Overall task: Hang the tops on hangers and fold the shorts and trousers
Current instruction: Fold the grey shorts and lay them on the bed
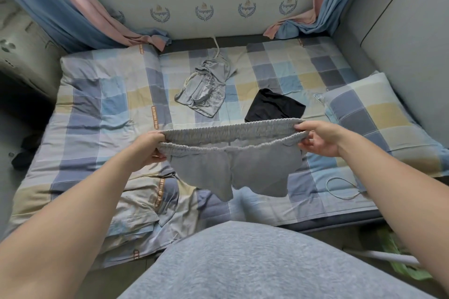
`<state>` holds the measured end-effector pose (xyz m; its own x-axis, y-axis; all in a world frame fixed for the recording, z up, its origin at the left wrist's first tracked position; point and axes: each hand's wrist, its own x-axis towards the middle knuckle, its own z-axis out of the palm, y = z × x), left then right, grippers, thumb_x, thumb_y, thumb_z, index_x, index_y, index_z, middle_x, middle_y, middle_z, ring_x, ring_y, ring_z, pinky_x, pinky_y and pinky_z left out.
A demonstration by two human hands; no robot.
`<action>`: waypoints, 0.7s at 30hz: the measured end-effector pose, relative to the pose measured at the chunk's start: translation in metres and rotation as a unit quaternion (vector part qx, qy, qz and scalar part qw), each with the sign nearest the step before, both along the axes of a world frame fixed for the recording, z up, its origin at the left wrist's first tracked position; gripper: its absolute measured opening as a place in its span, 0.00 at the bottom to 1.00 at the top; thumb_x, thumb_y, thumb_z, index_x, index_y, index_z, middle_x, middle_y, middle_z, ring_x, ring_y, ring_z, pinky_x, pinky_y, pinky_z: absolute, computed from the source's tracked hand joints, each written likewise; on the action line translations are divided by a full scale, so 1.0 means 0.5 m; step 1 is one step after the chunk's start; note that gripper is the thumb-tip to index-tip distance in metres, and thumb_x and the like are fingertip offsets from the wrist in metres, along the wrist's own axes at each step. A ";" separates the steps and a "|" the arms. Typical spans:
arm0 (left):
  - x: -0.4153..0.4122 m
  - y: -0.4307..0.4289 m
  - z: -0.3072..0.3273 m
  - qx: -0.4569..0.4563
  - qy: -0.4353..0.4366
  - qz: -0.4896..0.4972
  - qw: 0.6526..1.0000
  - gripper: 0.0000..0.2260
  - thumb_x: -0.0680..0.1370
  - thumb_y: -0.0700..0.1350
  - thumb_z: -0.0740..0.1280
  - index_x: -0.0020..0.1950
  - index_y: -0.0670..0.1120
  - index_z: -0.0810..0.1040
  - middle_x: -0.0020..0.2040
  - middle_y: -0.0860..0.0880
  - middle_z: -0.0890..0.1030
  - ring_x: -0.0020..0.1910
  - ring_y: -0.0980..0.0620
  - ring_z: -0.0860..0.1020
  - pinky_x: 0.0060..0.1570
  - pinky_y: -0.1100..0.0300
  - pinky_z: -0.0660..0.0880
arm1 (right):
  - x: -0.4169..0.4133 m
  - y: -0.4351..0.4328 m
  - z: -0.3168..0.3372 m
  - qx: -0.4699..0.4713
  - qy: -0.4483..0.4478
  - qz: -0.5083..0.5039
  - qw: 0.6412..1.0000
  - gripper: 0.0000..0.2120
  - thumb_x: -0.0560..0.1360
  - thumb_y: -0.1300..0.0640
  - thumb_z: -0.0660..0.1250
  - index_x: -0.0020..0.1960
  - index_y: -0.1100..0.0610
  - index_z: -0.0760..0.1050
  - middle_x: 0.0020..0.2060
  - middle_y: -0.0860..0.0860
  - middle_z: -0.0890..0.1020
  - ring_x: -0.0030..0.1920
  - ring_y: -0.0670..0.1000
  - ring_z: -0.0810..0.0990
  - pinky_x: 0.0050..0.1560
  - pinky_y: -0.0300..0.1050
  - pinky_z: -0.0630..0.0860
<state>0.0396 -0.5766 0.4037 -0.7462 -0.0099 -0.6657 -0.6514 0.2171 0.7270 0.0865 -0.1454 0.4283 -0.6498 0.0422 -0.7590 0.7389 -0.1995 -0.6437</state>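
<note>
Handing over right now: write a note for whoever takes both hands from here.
Left hand grips one end of the grey shorts' waistband and the right hand grips the other. The shorts hang open above the bed, unfolded.
A crumpled pale pair lies mid-bed, and a black garment lies flat to its right.
Done: possibly the black garment, though I cannot tell if it is folded.
Left: fold the held shorts, then the pale pair. No tops or hangers are in view.

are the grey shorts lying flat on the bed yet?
No, both the left hand and right hand hold the grey shorts by the waistband, hanging above the bed.
</note>
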 end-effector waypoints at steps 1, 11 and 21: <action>0.000 0.003 0.001 -0.015 0.010 -0.003 1.000 0.08 0.80 0.38 0.58 0.43 0.46 0.71 0.35 0.46 0.68 0.30 0.51 0.67 0.34 0.60 0.69 | 0.001 0.008 0.005 -0.062 0.017 -0.014 0.998 0.11 0.76 0.62 0.69 0.57 0.60 0.75 0.44 0.57 0.77 0.43 0.51 0.77 0.44 0.46 0.85; -0.010 -0.022 -0.018 -0.162 0.219 -0.290 0.917 0.22 0.70 0.38 0.79 0.60 0.44 0.76 0.50 0.46 0.81 0.49 0.46 0.79 0.51 0.47 0.78 | 0.011 0.015 0.013 0.110 0.157 0.014 0.981 0.12 0.76 0.73 0.66 0.59 0.69 0.78 0.49 0.62 0.82 0.45 0.53 0.85 0.45 0.43 0.84; 0.015 0.021 -0.007 0.021 0.181 -0.008 0.983 0.09 0.81 0.45 0.67 0.43 0.45 0.82 0.37 0.52 0.83 0.41 0.51 0.79 0.40 0.64 0.76 | 0.023 0.032 -0.008 0.402 0.262 0.097 0.872 0.11 0.80 0.55 0.67 0.45 0.62 0.78 0.36 0.52 0.77 0.40 0.51 0.72 0.42 0.48 0.67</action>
